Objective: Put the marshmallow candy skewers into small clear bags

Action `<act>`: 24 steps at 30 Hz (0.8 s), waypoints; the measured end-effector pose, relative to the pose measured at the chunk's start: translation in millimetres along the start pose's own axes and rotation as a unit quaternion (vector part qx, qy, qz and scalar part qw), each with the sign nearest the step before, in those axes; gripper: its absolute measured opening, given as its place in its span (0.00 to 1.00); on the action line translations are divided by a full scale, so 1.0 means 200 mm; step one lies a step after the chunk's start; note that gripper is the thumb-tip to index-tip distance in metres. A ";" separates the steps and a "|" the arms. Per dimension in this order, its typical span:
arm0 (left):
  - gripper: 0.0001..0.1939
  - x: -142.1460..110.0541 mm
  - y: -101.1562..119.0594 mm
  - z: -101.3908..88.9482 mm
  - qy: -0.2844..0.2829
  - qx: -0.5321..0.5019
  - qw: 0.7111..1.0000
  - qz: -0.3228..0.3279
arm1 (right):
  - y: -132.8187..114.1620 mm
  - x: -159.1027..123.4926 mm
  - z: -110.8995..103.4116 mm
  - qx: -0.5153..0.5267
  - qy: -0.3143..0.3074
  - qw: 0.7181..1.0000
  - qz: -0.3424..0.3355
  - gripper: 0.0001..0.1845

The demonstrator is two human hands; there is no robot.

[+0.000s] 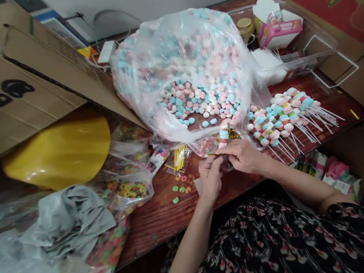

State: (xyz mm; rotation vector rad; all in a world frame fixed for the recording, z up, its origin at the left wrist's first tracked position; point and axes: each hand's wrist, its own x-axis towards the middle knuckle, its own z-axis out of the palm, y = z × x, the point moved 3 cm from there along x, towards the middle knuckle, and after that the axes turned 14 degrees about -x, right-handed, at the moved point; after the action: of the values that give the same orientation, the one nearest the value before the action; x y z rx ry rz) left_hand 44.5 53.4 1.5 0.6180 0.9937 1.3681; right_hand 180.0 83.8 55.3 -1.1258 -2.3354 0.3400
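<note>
A candy skewer (224, 135) stands upright in front of the big bag, stacked with blue, white, red and pink pieces. Just below the candy, my right hand (245, 156) is closed around its lower part. My left hand (211, 177) meets it from the left, fingers pinched at a thin gold twist tie (212, 154). The skewer's lower end is hidden by my hands. Close by on the left lies a packet of gold twist ties (180, 158). To the right is a pile of finished-looking candy skewers (281, 114) with white sticks.
A large clear bag of pastel candies (186, 49) fills the table's middle. Loose gummy rings (176, 188) lie near the front edge. Left are a cardboard box (7, 89), a yellow sheet (61, 152) and a grey cloth (71, 217). A clear plastic bin (318, 50) stands back right.
</note>
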 end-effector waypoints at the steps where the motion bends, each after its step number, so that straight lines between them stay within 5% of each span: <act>1: 0.11 0.00 -0.01 0.00 -0.001 -0.011 1.000 -0.002 | 0.00 0.00 0.00 0.000 0.001 1.000 0.000 0.22; 10: 0.13 0.02 0.00 -0.02 0.022 0.007 1.000 -0.004 | 0.00 -0.03 -0.01 0.022 0.053 0.998 -0.027 0.23; 13: 0.13 0.02 0.01 -0.04 0.044 0.007 0.999 0.002 | 0.01 -0.08 -0.01 0.085 0.091 0.991 0.051 0.18; 18: 0.12 0.00 0.08 0.00 0.002 0.086 0.995 0.048 | 0.05 -0.14 0.09 0.351 0.047 0.902 0.245 0.12; 21: 0.12 -0.02 0.15 0.07 -0.052 0.179 0.976 0.115 | 0.08 -0.12 0.12 0.439 0.028 0.858 0.264 0.11; 24: 0.12 -0.03 0.19 0.10 -0.091 0.201 0.969 0.115 | 0.11 -0.11 0.12 0.478 -0.030 0.849 0.225 0.12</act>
State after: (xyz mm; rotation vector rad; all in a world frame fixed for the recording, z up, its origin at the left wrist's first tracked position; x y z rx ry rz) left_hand 43.8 56.7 44.7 1.1731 1.0811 1.2878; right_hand 192.9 80.8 19.0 -1.0755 -1.5068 1.5154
